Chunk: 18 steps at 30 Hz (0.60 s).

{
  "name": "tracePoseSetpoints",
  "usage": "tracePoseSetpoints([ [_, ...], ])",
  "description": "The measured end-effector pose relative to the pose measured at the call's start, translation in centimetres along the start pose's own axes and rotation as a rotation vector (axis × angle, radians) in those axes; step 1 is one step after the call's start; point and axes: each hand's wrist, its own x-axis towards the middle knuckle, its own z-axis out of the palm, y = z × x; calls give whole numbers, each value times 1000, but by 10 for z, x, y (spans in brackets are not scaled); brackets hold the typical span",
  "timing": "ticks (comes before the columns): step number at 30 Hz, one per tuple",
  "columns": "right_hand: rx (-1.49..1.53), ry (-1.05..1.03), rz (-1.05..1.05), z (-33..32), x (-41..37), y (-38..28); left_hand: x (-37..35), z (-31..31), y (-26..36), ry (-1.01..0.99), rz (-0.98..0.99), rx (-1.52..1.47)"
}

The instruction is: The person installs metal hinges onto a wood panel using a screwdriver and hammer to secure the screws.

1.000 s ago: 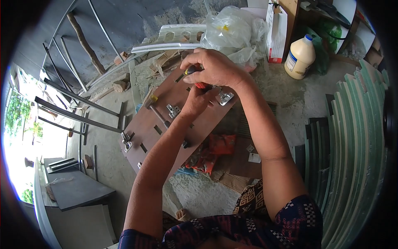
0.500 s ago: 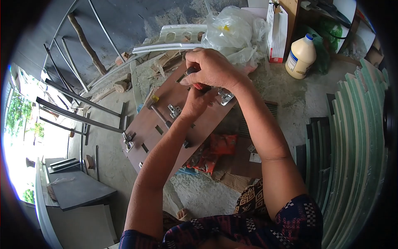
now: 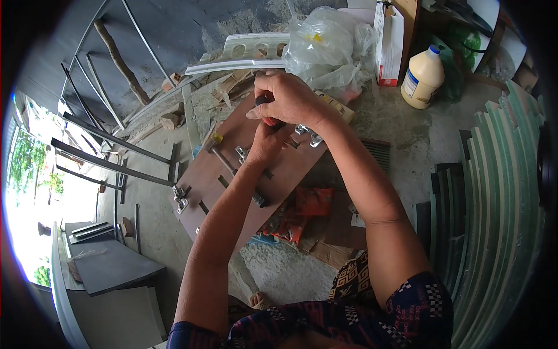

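Observation:
My right hand [image 3: 290, 102] is closed over the top of a screwdriver [image 3: 272, 121] with a black and red handle. Just below it, my left hand [image 3: 269, 141] wraps round the lower part of the same tool, whose tip is hidden. Both hands are above a brown board [image 3: 200, 166] with rectangular slots. Metal hinges sit on the board: one hinge [image 3: 180, 199] at its left corner, another hinge [image 3: 311, 135] to the right of my hands. A hammer [image 3: 222, 158] lies across the board, partly behind my left forearm.
Red plastic packets [image 3: 314, 202] lie under the board's near side. Stacked green-edged panels [image 3: 500, 221] line the right. A cream-coloured jug [image 3: 422, 78] and clear plastic bags [image 3: 319, 43] stand at the back. A metal frame [image 3: 116, 154] is at the left.
Both hands have shifted slightly left and nearer with the screwdriver. More of the right-hand hinge and of the hammer's dark grip shows now.

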Motion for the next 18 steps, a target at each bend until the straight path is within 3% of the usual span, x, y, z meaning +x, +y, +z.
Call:
tracePoseSetpoints([
  [7, 48, -38, -177, 0, -2, 5, 1, -1, 4, 21, -41, 54],
  [18, -116, -23, 37, -9, 1, -14, -2, 3, 7, 47, -36, 62],
])
